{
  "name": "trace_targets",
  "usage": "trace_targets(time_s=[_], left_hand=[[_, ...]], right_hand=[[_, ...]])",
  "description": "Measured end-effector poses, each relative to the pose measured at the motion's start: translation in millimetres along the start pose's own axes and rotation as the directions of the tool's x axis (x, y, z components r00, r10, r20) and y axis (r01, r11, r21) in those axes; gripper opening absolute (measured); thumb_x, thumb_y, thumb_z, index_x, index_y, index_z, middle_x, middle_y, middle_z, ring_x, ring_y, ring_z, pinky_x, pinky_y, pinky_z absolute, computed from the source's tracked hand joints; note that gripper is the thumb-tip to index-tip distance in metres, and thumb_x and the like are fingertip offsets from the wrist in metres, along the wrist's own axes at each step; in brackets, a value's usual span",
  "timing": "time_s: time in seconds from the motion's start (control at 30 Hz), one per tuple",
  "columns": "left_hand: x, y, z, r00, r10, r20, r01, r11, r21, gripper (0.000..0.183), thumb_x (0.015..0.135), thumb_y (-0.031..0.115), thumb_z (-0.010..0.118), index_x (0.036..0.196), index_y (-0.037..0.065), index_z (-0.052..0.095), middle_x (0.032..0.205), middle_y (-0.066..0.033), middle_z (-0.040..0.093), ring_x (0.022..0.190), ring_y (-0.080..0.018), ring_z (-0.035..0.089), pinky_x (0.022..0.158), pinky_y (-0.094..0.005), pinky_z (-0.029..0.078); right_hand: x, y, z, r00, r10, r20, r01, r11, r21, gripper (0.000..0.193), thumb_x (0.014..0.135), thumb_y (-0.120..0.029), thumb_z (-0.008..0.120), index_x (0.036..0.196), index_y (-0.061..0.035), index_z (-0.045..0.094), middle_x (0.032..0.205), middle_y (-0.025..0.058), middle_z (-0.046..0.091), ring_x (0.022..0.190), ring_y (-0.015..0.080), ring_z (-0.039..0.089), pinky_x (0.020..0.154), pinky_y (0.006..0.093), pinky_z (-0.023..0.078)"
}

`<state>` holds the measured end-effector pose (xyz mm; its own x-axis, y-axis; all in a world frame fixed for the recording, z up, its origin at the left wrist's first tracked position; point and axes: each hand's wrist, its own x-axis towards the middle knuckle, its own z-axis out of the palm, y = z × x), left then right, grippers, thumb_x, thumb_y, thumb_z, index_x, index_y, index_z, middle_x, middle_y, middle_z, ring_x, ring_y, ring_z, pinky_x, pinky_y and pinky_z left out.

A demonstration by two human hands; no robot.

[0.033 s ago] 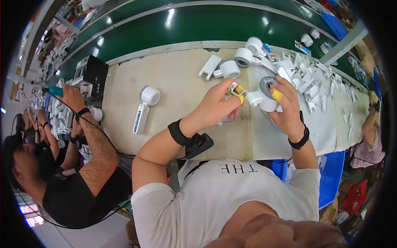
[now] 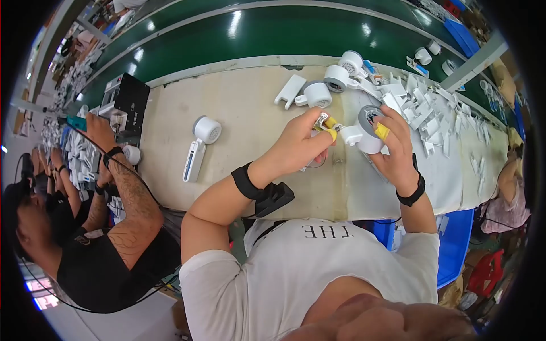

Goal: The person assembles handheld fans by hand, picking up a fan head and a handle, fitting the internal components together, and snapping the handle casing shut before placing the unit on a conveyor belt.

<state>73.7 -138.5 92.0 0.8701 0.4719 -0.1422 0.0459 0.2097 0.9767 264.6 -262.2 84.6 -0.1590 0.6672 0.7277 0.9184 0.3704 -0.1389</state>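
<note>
Left hand: closed in a pinch, thumb and forefinger narrow on a small metal part (image 2: 323, 119), shiny, silvery and pierced; the left hand (image 2: 298, 139) has yellow wrapping at the thumb tip, and a clear, glossy edge shows beneath it, its full shape hidden.
Right hand: fingers curved around a round white head (image 2: 367, 137); the right hand (image 2: 395, 153) has a yellow wrap on one finger.
Held head: smooth white plastic drum, broad grey rim facing far, dark detail inside; its short rounded neck points left to the metal part, though whether they touch cannot be told.
Place: both held pieces are above the table, right of its middle.
Table cover (image 2: 244, 102): cream, matt sheet, faintly creased, with a seam-like strip near the hands.
Left on the table: a white handled unit (image 2: 195, 159), drum head with a slotted grille, straight handle bearing a dark and blue strip.
Far of the hands: a white channel-shaped shell (image 2: 290, 89) beside a drum head with a grille (image 2: 316, 95).
Far right: a heap of white plastic parts (image 2: 421, 108), angular and overlapping.
Beyond the table: a glossy green belt (image 2: 284, 34).
Near right: a blue plastic bin (image 2: 458, 244).
Writing: dark capitals, upside down, on the white shirt (image 2: 284, 273); pale marks on the black box (image 2: 131, 108) at left are too small to read.
</note>
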Motion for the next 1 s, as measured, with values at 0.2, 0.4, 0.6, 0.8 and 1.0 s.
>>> trace_targets(time_s=[0.2,0.4,0.6,0.8,1.0], left_hand=[[2,-11,-1,0.986,0.165,-0.022,-0.153,0.95,0.272,0.022,0.079,0.009,0.052,0.098,0.0,0.047,0.081,-0.0085,0.058,0.062,-0.0113,0.055,0.055,-0.0252,0.045],[1,-10,0,0.98,0.2,-0.024,-0.196,0.974,0.114,0.028,0.075,0.013,0.058,0.095,-0.003,0.047,0.077,-0.013,0.056,0.062,-0.0133,0.055,0.054,-0.0271,0.043],[9,-13,-6,0.963,0.265,-0.037,-0.235,0.904,0.358,0.025,0.073,0.015,0.058,0.089,-0.002,0.049,0.066,-0.0106,0.056,0.057,-0.0124,0.054,0.05,-0.0272,0.042],[12,-1,2,0.991,0.11,0.081,-0.136,0.844,0.519,0.029,0.07,0.018,0.06,0.088,-0.003,0.049,0.066,-0.0167,0.058,0.062,-0.0252,0.06,0.053,-0.0332,0.044],[11,-6,10,0.985,0.157,0.072,-0.168,0.779,0.605,0.034,0.07,0.019,0.061,0.094,-0.002,0.048,0.073,-0.0192,0.06,0.065,-0.033,0.06,0.058,-0.0365,0.046]], right_hand=[[2,-2,-1,1.0,-0.011,0.027,0.013,0.998,-0.062,0.049,0.055,0.004,0.072,0.1,-0.0067,0.054,0.109,0.0111,0.055,0.11,0.039,0.049,0.087,0.0432,0.045],[5,-3,-3,1.0,-0.028,0.004,0.028,0.997,-0.072,0.054,0.055,0.006,0.071,0.104,-0.0077,0.055,0.108,0.0114,0.054,0.11,0.039,0.049,0.087,0.0433,0.046],[12,-11,-21,0.974,0.196,0.11,-0.196,0.981,-0.014,0.064,0.057,-0.005,0.078,0.114,-0.0089,0.05,0.116,0.0129,0.052,0.113,0.0354,0.048,0.092,0.0421,0.04],[48,6,-46,0.893,0.109,0.437,-0.261,0.915,0.306,0.06,0.066,-0.022,0.076,0.119,-0.0079,0.052,0.119,0.0138,0.05,0.108,0.0321,0.048,0.092,0.0392,0.039],[68,-1,-53,0.814,0.069,0.576,-0.266,0.927,0.265,0.054,0.071,-0.02,0.071,0.12,-0.0064,0.052,0.12,0.0143,0.046,0.106,0.032,0.048,0.089,0.0354,0.041]])
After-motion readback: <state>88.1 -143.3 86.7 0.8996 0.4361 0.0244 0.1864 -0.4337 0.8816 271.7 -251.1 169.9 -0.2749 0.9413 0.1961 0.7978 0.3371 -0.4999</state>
